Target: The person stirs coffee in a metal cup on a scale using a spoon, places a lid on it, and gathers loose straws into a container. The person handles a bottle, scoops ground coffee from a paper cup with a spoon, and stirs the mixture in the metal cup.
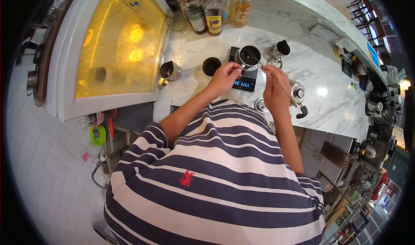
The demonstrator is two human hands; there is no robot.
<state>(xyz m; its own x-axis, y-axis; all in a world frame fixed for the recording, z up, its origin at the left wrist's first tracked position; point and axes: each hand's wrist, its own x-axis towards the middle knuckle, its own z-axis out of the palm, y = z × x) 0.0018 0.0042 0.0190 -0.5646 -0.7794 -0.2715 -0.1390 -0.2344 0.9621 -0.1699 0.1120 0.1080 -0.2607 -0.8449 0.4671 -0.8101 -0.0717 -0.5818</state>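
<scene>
A steel pitcher of dark liquid (249, 55) stands on a black digital scale (244, 85) whose display is lit. My left hand (225, 77) has its fingers closed at the pitcher's handle, on the near side. In my right hand (277, 87) is a long bar spoon with a twisted stem (283, 89); its thin upper part reaches over the pitcher's rim toward the dark liquid. Left of the scale sits a round cup with dark contents (211, 67). A steel kettle with a black handle (297, 90) is beside my right hand, partly covered by it.
Another steel pitcher (171, 71) stands at left, and one more (280, 49) at right. Bottles (213, 18) line the back of the marble counter (302, 33). A glass-fronted, yellow-lit cabinet (125, 46) borders the left. A small round metal piece (260, 104) lies near my body.
</scene>
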